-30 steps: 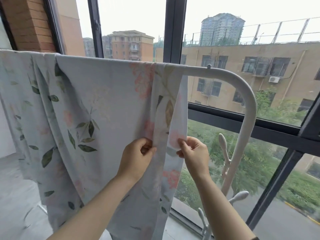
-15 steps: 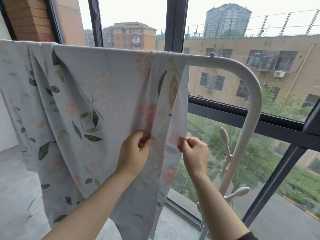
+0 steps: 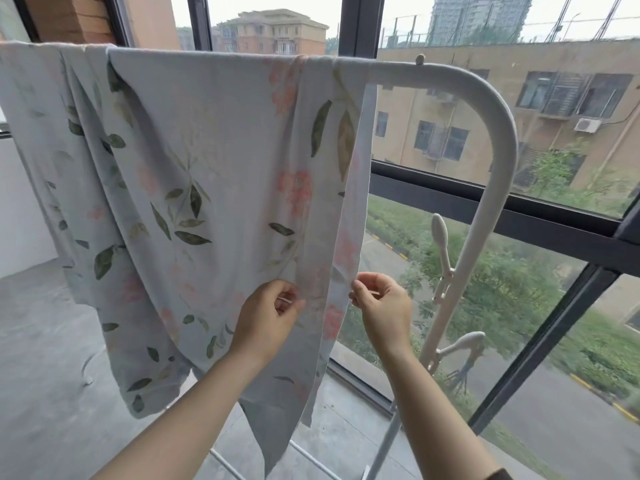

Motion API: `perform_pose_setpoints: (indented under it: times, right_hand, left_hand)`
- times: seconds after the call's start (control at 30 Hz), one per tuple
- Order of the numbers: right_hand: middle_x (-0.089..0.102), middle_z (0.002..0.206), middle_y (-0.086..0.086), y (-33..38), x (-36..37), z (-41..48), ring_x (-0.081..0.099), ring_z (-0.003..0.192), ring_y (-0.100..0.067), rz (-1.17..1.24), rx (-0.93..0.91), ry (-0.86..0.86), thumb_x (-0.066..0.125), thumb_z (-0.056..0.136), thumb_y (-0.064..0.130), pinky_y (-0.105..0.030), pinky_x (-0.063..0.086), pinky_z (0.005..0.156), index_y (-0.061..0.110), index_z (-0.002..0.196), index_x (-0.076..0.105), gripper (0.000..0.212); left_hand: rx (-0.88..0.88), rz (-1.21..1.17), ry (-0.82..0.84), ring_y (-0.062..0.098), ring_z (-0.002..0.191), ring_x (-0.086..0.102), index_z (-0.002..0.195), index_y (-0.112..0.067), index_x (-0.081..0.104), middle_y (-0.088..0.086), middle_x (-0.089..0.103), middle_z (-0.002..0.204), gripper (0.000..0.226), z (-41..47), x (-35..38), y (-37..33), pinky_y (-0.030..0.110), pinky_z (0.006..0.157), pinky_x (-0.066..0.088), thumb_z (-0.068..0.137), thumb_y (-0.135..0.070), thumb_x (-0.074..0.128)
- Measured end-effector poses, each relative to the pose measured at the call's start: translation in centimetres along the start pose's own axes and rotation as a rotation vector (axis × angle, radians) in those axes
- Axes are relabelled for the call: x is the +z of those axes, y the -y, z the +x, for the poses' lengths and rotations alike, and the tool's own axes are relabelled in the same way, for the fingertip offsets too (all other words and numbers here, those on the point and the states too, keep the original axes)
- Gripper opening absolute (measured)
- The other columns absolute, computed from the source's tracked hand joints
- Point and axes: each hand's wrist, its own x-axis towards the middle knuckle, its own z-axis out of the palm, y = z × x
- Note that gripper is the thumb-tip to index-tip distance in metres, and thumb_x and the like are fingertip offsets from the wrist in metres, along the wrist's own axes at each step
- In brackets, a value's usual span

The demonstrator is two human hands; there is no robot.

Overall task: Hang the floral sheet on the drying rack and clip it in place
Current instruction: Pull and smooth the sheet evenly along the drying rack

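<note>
**Pale-blue floral sheet [image 3: 214,161] over rack bar, pinched low on its right side**

Versus a second ago: same two-hand pinch, but further down the cloth, closer to the pink flower print by the right edge. Right strip pulled straighter, fewer folds. Top bar sitting higher in view.

Position: draped over the top bar of the white drying rack [image 3: 485,109], bunched in folds toward the left end, front panel hanging flat, grey floor [image 3: 41,341] below.

Grip, left hand [image 3: 268,317]: narrow, thumb and forefinger pinching a vertical fold of the cloth. Thin white sliver at the fingertips, can't tell what.

Grip, right hand [image 3: 384,306]: narrow, thumb and forefinger on the sheet's right edge, other fingers curled. Short strip of cloth stretched between the two hands.

Edges and room:
- Right edge of cloth stopping short of the bar's bend. Bare tube beyond it, small knob [image 3: 420,59] on top.
- Open gap between cloth edge and the rack's right upright.
- Two white pegs [image 3: 440,233] sticking off that upright, near the right hand but apart from it.
- Dark window frame [image 3: 360,26] just behind the rack.
- Lower white rails [image 3: 311,455] showing beside the sheet's bottom corner.
</note>
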Motion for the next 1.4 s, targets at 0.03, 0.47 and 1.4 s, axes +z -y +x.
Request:
perform_pose_setpoints:
  times: [0.03,0.47,1.4]
  right_hand:
    - [0.072,0.08,0.002,-0.1,-0.1,-0.6,0.071,0.076,-0.014,-0.009,0.003,0.013,0.066,0.087,0.011,-0.041,0.06,0.077,0.022,0.088,0.069,0.011]
    - [0.074,0.084,0.002,-2.5,-3.3,-11.4,0.071,0.086,-0.014,-0.099,0.166,0.031,0.069,0.087,0.018,-0.041,0.058,0.082,0.026,0.091,0.07,0.01]
    - [0.074,0.08,0.002,-13.5,-21.1,-4.5,0.07,0.076,-0.01,-0.139,0.265,0.515,0.065,0.087,0.011,-0.038,0.058,0.08,0.017,0.091,0.071,0.01]
  left_hand:
    - [0.001,-0.001,0.004,0.008,0.078,0.062,0.09,-0.017,0.064,-0.004,0.066,0.088,0.008,-0.5,0.0,0.2,0.016,0.069,0.047,0.085,-0.02,0.069]
    - [-0.038,-0.166,0.158,-0.004,0.076,0.061,0.088,-0.023,0.065,-0.012,0.067,0.08,0.003,-8.4,2.2,1.8,0.004,0.062,0.043,0.086,-0.021,0.068]
    - [-0.506,-0.05,-0.169,0.005,0.082,0.063,0.091,-0.022,0.068,-0.01,0.07,0.086,0.005,-19.1,17.5,-5.7,0.012,0.068,0.044,0.088,-0.02,0.065]
